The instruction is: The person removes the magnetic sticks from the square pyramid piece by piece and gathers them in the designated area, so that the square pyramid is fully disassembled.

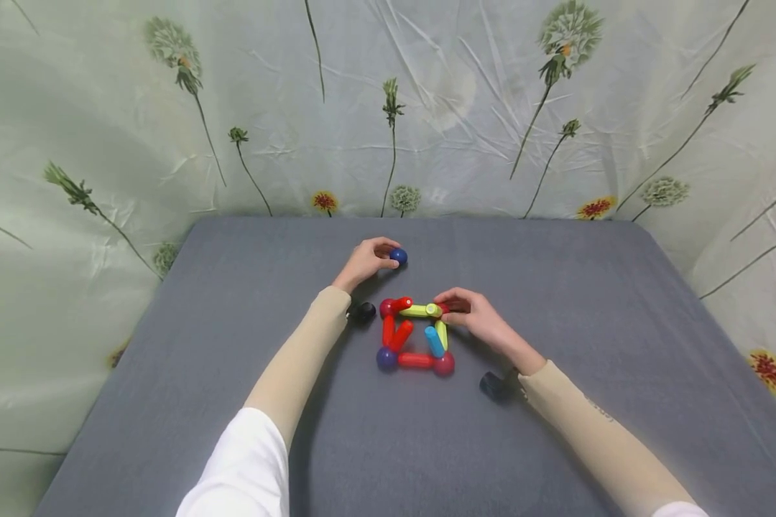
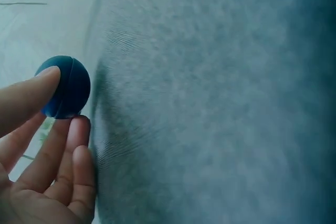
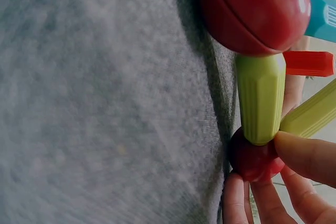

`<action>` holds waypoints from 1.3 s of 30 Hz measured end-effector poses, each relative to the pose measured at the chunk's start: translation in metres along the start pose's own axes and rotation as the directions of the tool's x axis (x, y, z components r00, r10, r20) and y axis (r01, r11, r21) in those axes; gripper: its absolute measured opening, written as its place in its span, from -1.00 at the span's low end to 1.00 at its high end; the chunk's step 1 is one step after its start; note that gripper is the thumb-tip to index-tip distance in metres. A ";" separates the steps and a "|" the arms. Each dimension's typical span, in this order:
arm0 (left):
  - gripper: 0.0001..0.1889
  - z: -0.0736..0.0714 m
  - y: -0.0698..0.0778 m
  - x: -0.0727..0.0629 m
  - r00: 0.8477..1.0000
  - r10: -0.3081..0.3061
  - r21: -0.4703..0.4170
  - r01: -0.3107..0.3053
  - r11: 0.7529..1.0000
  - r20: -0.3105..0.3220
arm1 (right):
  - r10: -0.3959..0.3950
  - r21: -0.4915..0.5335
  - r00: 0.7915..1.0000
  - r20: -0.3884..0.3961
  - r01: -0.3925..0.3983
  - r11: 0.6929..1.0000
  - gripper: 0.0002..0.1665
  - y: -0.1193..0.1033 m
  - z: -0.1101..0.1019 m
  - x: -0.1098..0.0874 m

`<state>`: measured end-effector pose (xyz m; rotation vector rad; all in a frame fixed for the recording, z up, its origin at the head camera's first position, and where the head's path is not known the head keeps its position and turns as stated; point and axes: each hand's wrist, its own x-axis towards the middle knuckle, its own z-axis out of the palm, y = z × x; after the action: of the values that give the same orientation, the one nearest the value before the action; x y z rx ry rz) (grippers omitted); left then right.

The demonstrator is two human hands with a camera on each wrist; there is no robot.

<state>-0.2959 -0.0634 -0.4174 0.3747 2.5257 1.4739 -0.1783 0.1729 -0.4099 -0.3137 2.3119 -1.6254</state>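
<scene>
The left hand (image 1: 368, 260) pinches a smooth blue ball (image 2: 72, 90) with a thin seam, beyond the square frame (image 1: 417, 360). This frame stands on the grey surface (image 1: 233, 345): red rods (image 1: 389, 330) and yellow-green rods (image 3: 261, 98) join one dark blue ball (image 1: 386, 359) and three red ones (image 1: 444, 364); four more rods, one light blue (image 1: 434, 342), point upward. The right hand (image 1: 481, 316) holds the far right red ball (image 3: 252, 156).

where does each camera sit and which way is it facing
Head: worn on the head, facing forward and down at the grey surface; both forearms, the left grip and the right grip show.
Left wrist: worn on that wrist, looking at the held blue ball; the left grip shows.
Right wrist: worn on that wrist, looking at a yellow-green rod between two red balls; the right grip shows.
Shared: head and left wrist both show the held blue ball.
</scene>
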 end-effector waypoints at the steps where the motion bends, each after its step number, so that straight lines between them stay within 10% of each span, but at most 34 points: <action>1: -0.64 0.001 0.000 0.002 1.000 -0.001 0.008 0.001 1.000 -0.002 | 0.003 0.002 1.000 -0.002 -0.003 1.000 -0.66 0.000 0.000 0.000; 11: -0.55 0.002 -0.002 0.002 1.000 0.018 -0.012 -0.018 1.000 0.008 | 0.012 0.016 1.000 0.002 -0.012 1.000 -0.66 0.005 -0.001 0.002; 18: -0.56 -0.009 -0.003 -0.029 0.983 0.176 -0.153 -0.182 0.971 -0.051 | 0.019 0.009 1.000 0.007 -0.019 1.000 -0.65 0.007 -0.002 0.002; 23: -0.70 -0.010 -0.001 -0.061 0.947 0.285 -0.258 -0.241 0.936 0.148 | 0.018 0.006 1.000 0.010 -0.018 1.000 -0.63 0.007 -0.002 0.002; 28: -0.75 0.003 0.002 -0.078 0.910 0.322 -0.173 -0.284 0.943 0.262 | 0.023 0.007 1.000 0.016 -0.023 1.000 -0.63 0.007 -0.003 0.002; 39: -0.76 0.007 0.003 -0.079 0.934 0.332 -0.083 -0.324 0.942 0.130 | 0.011 0.008 0.999 0.042 -0.012 1.000 -0.64 0.008 -0.002 0.002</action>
<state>-0.2186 -0.0804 -0.4149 0.8965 2.3834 1.5647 -0.1808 0.1770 -0.4166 -0.3290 2.2708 -1.6071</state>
